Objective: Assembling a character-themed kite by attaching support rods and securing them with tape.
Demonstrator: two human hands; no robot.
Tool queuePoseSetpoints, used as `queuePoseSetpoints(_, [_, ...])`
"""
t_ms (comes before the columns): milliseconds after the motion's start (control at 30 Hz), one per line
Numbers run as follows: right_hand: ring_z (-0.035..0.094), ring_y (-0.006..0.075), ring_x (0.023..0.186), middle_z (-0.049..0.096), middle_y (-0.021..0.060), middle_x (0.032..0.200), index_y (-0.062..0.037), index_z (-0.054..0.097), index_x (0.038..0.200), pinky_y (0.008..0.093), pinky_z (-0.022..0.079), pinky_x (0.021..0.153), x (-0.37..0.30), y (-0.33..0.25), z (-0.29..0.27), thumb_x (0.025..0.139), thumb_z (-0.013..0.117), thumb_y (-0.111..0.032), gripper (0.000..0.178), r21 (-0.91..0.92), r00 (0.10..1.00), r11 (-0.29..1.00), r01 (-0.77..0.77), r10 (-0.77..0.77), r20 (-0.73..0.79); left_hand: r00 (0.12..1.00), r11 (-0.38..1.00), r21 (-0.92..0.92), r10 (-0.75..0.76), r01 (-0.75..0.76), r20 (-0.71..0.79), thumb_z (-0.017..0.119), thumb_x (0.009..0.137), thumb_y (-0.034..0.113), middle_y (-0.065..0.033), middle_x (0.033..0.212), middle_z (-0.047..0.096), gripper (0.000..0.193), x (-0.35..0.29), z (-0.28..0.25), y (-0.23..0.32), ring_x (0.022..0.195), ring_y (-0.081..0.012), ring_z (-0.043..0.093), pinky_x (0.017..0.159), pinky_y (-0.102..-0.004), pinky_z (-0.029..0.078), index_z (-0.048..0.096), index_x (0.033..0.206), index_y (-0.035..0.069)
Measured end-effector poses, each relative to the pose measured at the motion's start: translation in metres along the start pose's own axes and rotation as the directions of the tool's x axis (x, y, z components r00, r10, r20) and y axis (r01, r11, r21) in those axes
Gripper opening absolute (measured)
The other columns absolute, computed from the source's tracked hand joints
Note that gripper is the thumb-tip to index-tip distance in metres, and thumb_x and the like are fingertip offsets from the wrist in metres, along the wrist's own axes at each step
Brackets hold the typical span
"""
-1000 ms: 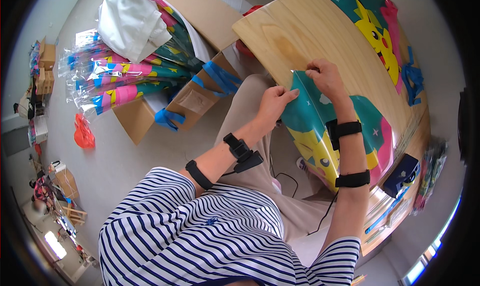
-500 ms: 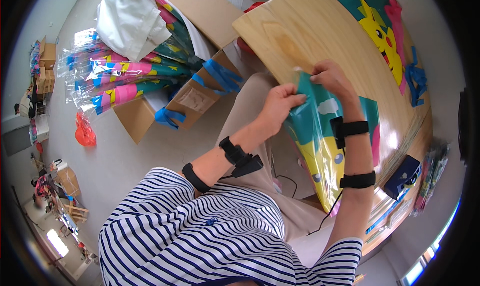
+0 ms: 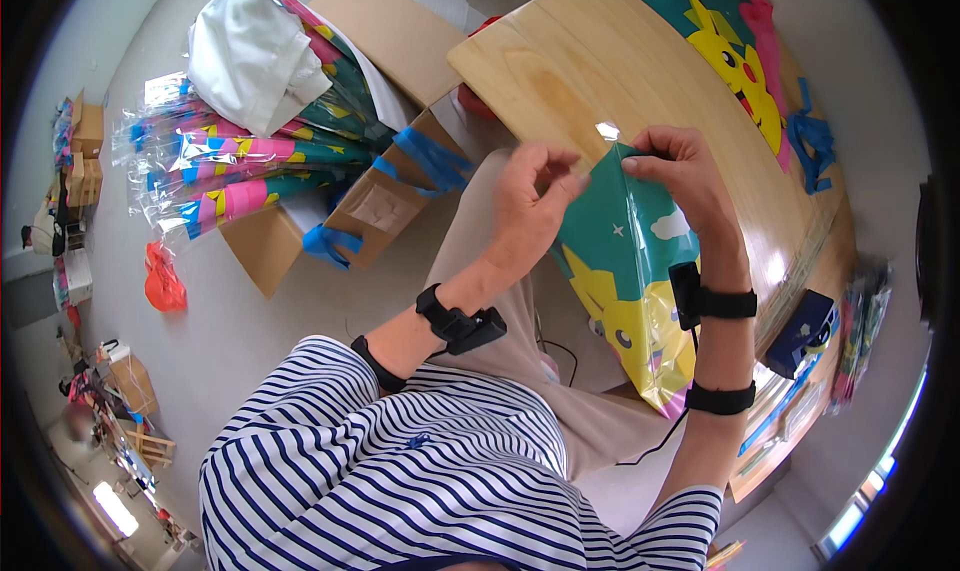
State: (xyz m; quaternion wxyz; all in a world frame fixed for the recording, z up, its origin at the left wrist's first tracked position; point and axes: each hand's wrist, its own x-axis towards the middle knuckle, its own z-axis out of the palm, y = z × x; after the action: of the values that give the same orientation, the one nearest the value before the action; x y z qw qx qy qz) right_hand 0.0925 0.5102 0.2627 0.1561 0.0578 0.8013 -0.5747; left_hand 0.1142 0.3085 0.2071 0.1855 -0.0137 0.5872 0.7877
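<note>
My right hand (image 3: pixel 685 176) pinches the top corner of a glossy kite-shaped sheet (image 3: pixel 635 206) between thumb and fingers. The sheet is green with a yellow cartoon character and hangs in a narrow fold at the table's near edge, its pink lower end close to my lap. A small shiny clear piece (image 3: pixel 607 131) shows just beyond its tip. My left hand (image 3: pixel 535 201) is just left of the tip, its fingers loosely curled, slightly blurred and apart from the thumb; I see nothing held in it.
The wooden table (image 3: pixel 540 61) bears another printed sheet (image 3: pixel 735 66) and a blue ribbon bundle (image 3: pixel 810 141). On the left, an open cardboard box (image 3: pixel 385 201) holds several plastic-wrapped rolled prints (image 3: pixel 240 201) under a white cloth (image 3: pixel 255 61). A dark blue box (image 3: pixel 802 333) is at right.
My left hand has let go of the sheet's edge and moved left and slightly up. The right hand still pinches the corner, and the sheet has turned, showing more of its green face.
</note>
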Motion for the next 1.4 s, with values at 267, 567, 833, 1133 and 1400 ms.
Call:
queuePoseSetpoints(267, [0.053, 0.0064, 0.066, 0.059, -0.0006, 0.068, 0.0018, 0.065, 0.08, 0.0234, 0.043, 0.063, -0.044, -0.027, 0.013, 0.076, 0.069, -0.006, 0.009, -0.048, 0.979, 0.984, 0.169, -0.173, -0.107, 0.638, 0.477, 0.523, 0.749, -0.707, 0.18, 0.069, 0.078, 0.001, -0.0099, 0.092, 0.064, 0.014, 0.003, 0.023, 0.048, 0.091, -0.0299, 0.056, 0.078, -0.037, 0.046, 0.065, 0.091, 0.003])
queuePoseSetpoints(567, [0.052, 0.0069, 0.067, 0.058, -0.0007, 0.068, 0.0007, 0.065, 0.081, 0.0242, 0.043, 0.062, -0.071, -0.038, 0.014, 0.077, 0.068, -0.006, 0.008, -0.1, 0.963, 0.975, 0.197, -0.212, -0.168, 0.911, 0.886, 0.211, 0.397, -0.413, 0.116, 0.068, 0.082, 0.004, -0.0062, 0.08, 0.065, 0.008, -0.021, 0.033, 0.049, 0.075, -0.0127, 0.06, 0.068, -0.0261, 0.047, 0.063, 0.086, -0.001])
queuePoseSetpoints(833, [0.054, 0.0089, 0.074, 0.059, 0.0016, 0.077, 0.0003, 0.064, 0.087, 0.0248, 0.044, 0.068, -0.077, -0.044, 0.017, 0.08, 0.065, -0.009, 0.012, 0.038, 0.952, 0.967, 0.251, -0.24, -0.188, 0.955, 0.967, 0.034, 0.244, -0.253, 0.172, 0.066, 0.086, 0.006, 0.0022, 0.072, 0.06, 0.006, -0.031, 0.034, 0.055, 0.067, -0.0014, 0.054, 0.059, -0.018, 0.044, 0.063, 0.084, 0.001])
queuePoseSetpoints(1133, [0.052, 0.0116, 0.074, 0.055, 0.0029, 0.074, -0.0004, 0.058, 0.079, 0.0252, 0.042, 0.07, -0.082, -0.045, 0.01, 0.082, 0.06, -0.01, 0.011, -0.093, 0.954, 0.96, 0.265, -0.275, -0.121, 0.936, 0.966, 0.107, 0.194, -0.234, 0.294, 0.062, 0.091, 0.009, 0.0025, 0.079, 0.061, 0.008, -0.032, 0.033, 0.058, 0.075, -0.002, 0.053, 0.068, -0.0186, 0.042, 0.064, 0.092, 0.001])
queuePoseSetpoints(1400, [0.052, 0.015, 0.088, 0.054, 0.0054, 0.09, -0.0015, 0.062, 0.084, 0.0268, 0.041, 0.077, -0.126, -0.088, 0.003, 0.075, 0.065, 0.001, 0.009, -0.068, 0.805, 0.813, 0.579, -0.582, -0.115, 0.709, 0.982, -0.175, 0.177, -0.077, 0.682, 0.062, 0.091, 0.005, -0.0041, 0.104, 0.063, 0.03, -0.012, 0.038, 0.088, 0.089, -0.0073, 0.06, 0.081, -0.0219, 0.05, 0.058, 0.119, -0.001])
